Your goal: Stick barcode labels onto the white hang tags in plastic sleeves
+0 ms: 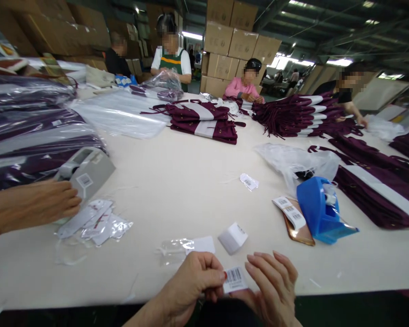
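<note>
My left hand pinches a small white barcode label between thumb and fingertips, above the table's front edge. Close on its right is my right hand, fingers stretched out and apart, its thumb near the label's lower edge. Whether that thumb touches the label I cannot tell. Just beyond lies a folded white strip of labels. A white tag in a clear plastic sleeve lies flat beyond my left hand.
A co-worker's hand reaches in from the left beside a grey tape dispenser and bagged tags. At right stand a blue tape dispenser and a phone under labels. Folded maroon items lie farther back, near other people.
</note>
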Demonstrator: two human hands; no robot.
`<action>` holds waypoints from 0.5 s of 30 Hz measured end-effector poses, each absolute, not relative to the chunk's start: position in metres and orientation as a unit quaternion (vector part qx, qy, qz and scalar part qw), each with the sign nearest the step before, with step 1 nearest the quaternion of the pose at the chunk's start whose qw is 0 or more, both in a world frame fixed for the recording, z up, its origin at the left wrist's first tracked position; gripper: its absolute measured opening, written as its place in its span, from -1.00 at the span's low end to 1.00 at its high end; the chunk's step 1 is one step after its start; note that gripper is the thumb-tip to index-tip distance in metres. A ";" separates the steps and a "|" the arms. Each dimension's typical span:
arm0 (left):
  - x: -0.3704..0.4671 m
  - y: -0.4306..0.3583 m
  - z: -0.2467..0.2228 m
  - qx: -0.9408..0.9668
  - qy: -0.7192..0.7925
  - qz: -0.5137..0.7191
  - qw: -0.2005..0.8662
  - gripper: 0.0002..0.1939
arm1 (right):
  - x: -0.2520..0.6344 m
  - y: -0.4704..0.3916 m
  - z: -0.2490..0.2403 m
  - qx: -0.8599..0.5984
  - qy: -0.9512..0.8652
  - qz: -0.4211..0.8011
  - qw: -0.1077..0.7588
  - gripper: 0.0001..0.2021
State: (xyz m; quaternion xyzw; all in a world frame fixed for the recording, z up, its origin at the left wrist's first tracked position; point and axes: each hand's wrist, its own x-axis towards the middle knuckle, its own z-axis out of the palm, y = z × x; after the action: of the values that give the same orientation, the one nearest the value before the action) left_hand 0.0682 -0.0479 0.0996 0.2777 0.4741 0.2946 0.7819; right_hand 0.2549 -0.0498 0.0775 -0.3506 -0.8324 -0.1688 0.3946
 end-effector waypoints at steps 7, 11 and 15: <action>0.056 -0.047 0.078 0.345 0.573 0.341 0.660 -0.79 | 0.239 -0.064 0.049 -0.516 -0.722 0.189 0.421 -0.81; 0.052 -0.052 0.071 0.350 0.584 0.337 0.650 -0.81 | 0.217 -0.074 0.053 -0.593 -0.537 0.404 0.443 -0.78; 0.054 -0.056 0.071 0.257 0.545 0.419 0.679 -0.77 | 0.202 -0.078 0.052 -0.620 -0.413 0.472 0.471 -0.69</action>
State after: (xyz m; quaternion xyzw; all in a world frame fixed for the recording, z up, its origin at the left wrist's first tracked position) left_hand 0.0544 -0.0557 0.0708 0.2570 0.5450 0.4191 0.6792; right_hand 0.2018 -0.0782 0.0520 -0.6203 -0.4131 0.4722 0.4708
